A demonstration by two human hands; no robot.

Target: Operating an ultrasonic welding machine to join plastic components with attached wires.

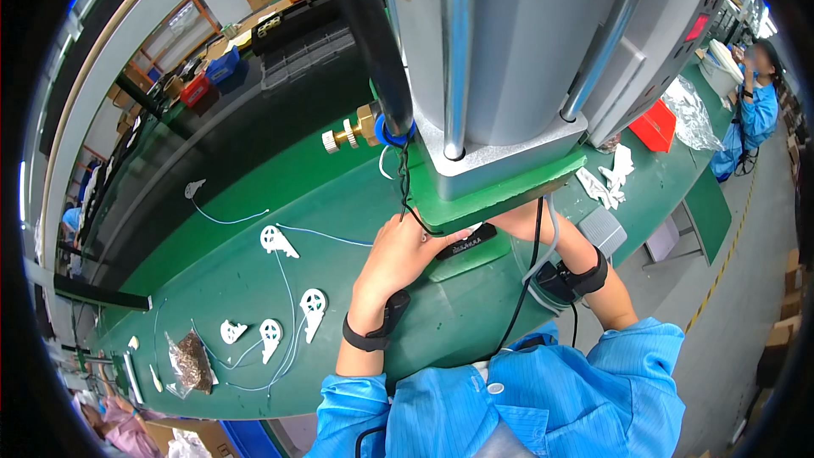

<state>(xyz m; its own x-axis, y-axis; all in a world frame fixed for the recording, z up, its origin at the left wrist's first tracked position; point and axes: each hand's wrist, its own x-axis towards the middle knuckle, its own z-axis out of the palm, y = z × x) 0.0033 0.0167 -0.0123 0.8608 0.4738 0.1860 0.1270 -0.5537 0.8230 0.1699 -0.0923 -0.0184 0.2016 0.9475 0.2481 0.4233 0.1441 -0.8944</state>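
Observation:
Both my hands reach under the green plate [500, 195] of a bench press with a grey cylinder [526, 51]. My left hand [394, 259] is bent, its thumb pointing right beside a black block [471, 242] on the press's green base [475, 261]. Its fingertips and whatever they grip are hidden. My right hand [519, 220] comes in from the other side of the block, its fingers covered by the plate. To the left lie several white plastic wheel-shaped parts [314, 304] with pale blue cords attached.
A bag of small brown pieces [193, 363] lies at the table's left end. A dark conveyor belt [212, 161] runs beyond the table. On the right are white gloves [606, 178], a red bin [655, 125] and a grey box [602, 231]. Another person [750, 114] stands far right.

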